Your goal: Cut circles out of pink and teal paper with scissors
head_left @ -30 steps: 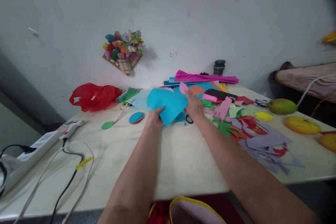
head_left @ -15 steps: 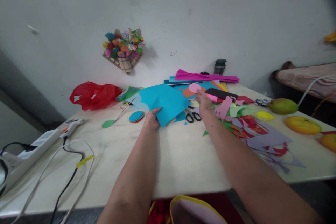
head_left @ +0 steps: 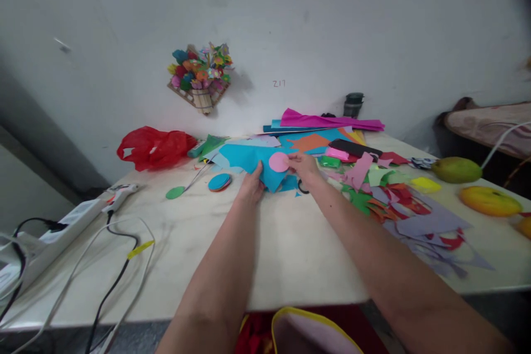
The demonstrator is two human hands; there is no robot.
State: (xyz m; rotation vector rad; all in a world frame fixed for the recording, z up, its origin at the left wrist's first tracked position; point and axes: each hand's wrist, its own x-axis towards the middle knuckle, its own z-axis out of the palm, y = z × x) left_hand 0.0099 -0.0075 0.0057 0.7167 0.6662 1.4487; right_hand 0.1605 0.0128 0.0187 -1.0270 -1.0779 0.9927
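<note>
My left hand (head_left: 252,183) is closed on the lower edge of a blue paper sheet (head_left: 244,157), its thumb on top. Between the fingertips of my right hand (head_left: 301,168) is a pink paper circle (head_left: 279,162), which overlaps the front of the blue sheet. Left of my left hand, a small stack of circles with a blue one on top (head_left: 219,181) lies on the table (head_left: 207,243). A green circle (head_left: 175,192) lies further left. One black scissor handle (head_left: 303,187) shows below my right hand; the rest is hidden.
Coloured paper scraps (head_left: 398,199) spread on the right, beside mangoes (head_left: 489,201). A black phone (head_left: 355,148) and rolled magenta paper (head_left: 332,120) are at the back. A red plastic bag (head_left: 155,146) is back left; a power strip (head_left: 68,232) and cables run along the left.
My right hand has brought the pink circle leftward and down, over the blue sheet. The blue sheet has tilted and looks narrower. The view has shifted slightly.
</note>
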